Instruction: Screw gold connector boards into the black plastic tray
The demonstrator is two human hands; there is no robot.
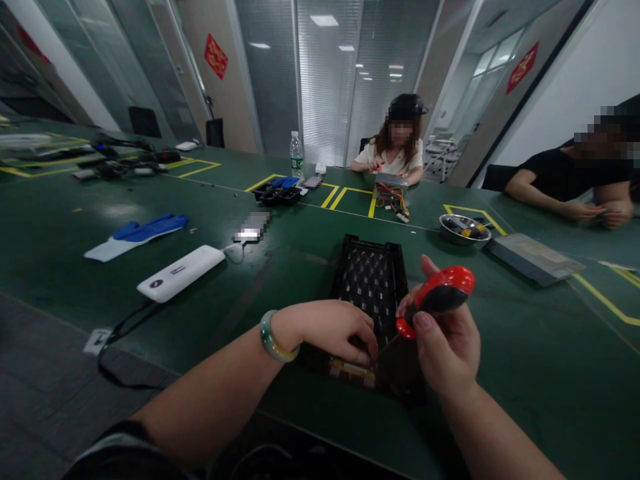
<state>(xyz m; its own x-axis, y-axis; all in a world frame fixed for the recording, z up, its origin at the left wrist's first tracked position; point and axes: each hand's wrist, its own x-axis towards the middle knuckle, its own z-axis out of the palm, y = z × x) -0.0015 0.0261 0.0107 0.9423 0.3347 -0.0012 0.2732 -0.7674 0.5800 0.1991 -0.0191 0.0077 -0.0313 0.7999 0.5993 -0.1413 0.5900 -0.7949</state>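
Note:
A black case (pixel 373 280) with a patterned, studded inside lies on the green table in front of me. My right hand (pixel 447 343) is wrapped round a red and black screwdriver (pixel 443 293), its thin shaft slanting down left toward the near end of the case. There my left hand (pixel 343 333), with a green bangle at the wrist, rests over the case with its fingers curled down at the shaft's tip. Whatever those fingers pinch is too small to tell. A brownish circuit board (pixel 353 373) shows just below my left hand.
On the left are a white power bank (pixel 183 272) with cables and a blue-white glove (pixel 137 235). A metal bowl (pixel 465 230) of tools and a grey metal box (pixel 535 257) stand right. Farther back are a bottle (pixel 296 157), black trays (pixel 277 191) and two seated people.

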